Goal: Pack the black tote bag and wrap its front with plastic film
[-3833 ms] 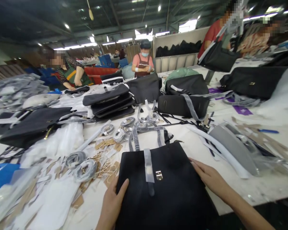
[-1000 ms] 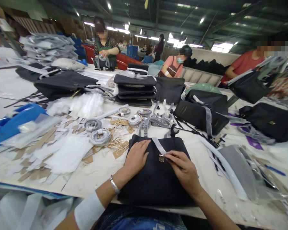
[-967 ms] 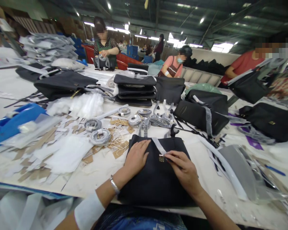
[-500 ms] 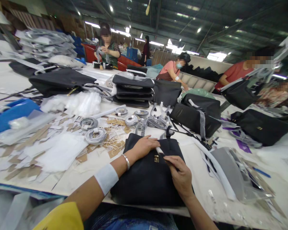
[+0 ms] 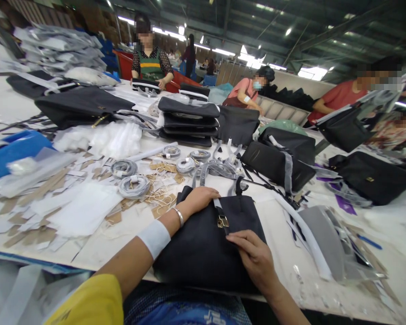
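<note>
Paper scraps: are lying loose over the left of the bench.
Coiled straps: are resting beside them.
Left hand: is lying across the upper part of the black bag, fingers pointing toward the strap; whether it is gripping anything, cannot tell.
Black bag: is lying at the bench's near edge, under both hands.
Strap: is running down into the gold buckle.
Right hand: is pinching the strap's tip below the buckle.
Grey panel: is lying right of the bag, near a blue pen.
</note>
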### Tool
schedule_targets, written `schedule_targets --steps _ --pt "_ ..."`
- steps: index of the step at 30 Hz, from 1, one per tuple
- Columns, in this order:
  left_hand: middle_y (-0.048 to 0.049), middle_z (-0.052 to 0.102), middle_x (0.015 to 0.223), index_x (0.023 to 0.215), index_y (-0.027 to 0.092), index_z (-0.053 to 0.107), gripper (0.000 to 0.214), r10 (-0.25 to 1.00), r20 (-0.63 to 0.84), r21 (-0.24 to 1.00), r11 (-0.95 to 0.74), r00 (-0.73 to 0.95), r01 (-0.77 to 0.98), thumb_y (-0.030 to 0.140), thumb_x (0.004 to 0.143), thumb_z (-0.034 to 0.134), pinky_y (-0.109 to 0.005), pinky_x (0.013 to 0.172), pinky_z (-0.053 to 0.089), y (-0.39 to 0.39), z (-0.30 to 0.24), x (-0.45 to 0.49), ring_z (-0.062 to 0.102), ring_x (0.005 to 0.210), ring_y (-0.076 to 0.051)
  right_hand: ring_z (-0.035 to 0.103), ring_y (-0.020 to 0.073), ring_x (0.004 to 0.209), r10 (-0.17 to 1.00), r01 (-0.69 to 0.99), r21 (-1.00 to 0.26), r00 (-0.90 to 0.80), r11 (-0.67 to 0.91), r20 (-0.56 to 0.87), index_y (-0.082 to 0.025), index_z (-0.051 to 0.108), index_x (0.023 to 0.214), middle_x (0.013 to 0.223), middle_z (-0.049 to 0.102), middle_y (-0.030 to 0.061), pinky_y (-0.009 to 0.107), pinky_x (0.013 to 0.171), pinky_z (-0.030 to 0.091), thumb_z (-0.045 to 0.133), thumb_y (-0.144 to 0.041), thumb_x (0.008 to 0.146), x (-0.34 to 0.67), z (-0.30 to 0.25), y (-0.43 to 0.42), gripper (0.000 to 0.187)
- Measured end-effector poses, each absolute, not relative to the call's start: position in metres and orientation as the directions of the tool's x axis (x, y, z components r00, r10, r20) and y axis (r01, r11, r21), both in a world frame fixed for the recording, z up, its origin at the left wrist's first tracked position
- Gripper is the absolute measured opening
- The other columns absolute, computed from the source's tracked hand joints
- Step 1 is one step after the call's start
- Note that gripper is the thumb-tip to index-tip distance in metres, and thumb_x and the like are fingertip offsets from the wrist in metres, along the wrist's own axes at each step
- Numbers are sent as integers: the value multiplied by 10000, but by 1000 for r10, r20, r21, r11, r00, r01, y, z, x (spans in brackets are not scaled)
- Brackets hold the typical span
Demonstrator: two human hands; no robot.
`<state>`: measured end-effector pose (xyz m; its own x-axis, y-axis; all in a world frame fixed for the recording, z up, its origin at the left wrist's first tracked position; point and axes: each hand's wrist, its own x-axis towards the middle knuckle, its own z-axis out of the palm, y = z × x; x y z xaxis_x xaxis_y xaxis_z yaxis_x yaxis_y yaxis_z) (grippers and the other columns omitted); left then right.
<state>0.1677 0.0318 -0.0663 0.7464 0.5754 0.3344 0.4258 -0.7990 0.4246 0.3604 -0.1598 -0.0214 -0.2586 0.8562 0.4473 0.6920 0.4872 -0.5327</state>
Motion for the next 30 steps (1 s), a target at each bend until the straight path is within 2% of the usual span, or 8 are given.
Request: schedule_targets --steps 2,4,8,11,13,17,23,30 --pt "-4 665 1277 1224 288 670 476 531 330 422 -823 781 381 56 864 462 -284 1031 463 31 -65 168 620 1169 -171 663 219 996 852 707 -501 -291 498 435 -300 693 1063 971 711 35 395 881 564 495 -116 948 361 -21 -161 294" --pt "4 636 1320 1227 294 668 491 483 331 413 -846 810 336 49 847 476 -297 1075 426 30 -62 168 560 1250 -176 610 234 1155 870 720 -510 -281 470 405 -275 665 1040 1120 693 51 427 993 521 484 -127 955 359 -23 -160 249" --pt "-25 630 1322 1198 273 689 493 446 332 394 -866 831 308 21 847 451 -348 1109 393 28 -58 170 507 1298 -204 524 241 1288 923 716 -582 -275 384 270 -239 599 1001 1388 563 72 422 1066 483 526 -161 938 352 -31 -155 124" --pt "-45 662 1255 1180 266 700 494 457 320 396 -860 830 321 11 844 443 -334 1038 456 28 -58 170 577 1193 -207 518 245 1294 916 720 -566 -295 401 273 -225 560 1227 1396 556 96 433 1078 475 582 -184 923 346 -40 -146 308" --pt "-40 667 1238 1167 269 705 485 462 313 403 -856 830 325 12 845 450 -323 1014 470 28 -59 171 587 1167 -205 536 241 1272 907 754 -513 -276 409 318 -222 524 1347 1395 556 101 436 1067 486 544 -160 942 344 -45 -139 410" --pt "-39 661 1254 1184 255 694 450 481 309 437 -838 820 327 39 855 476 -321 1023 465 28 -59 170 588 1171 -205 604 234 1182 865 789 -409 -291 459 409 -232 654 1226 1265 659 70 430 1014 533 486 -111 962 344 -46 -133 335" --pt "-13 673 1252 1083 253 742 382 512 304 530 -792 804 304 73 836 513 -302 1031 465 27 -55 166 613 1158 -190 682 207 1040 817 787 -316 -376 530 437 -219 694 1149 1114 730 52 362 906 589 521 -101 965 344 -33 -150 279" --pt "-19 676 1246 1091 242 740 404 515 311 581 -768 799 269 69 785 540 -292 1061 441 30 -54 166 614 1160 -180 705 216 997 867 857 -280 -309 431 390 -203 686 1152 1146 723 50 358 868 587 514 -206 999 337 -39 -151 230"
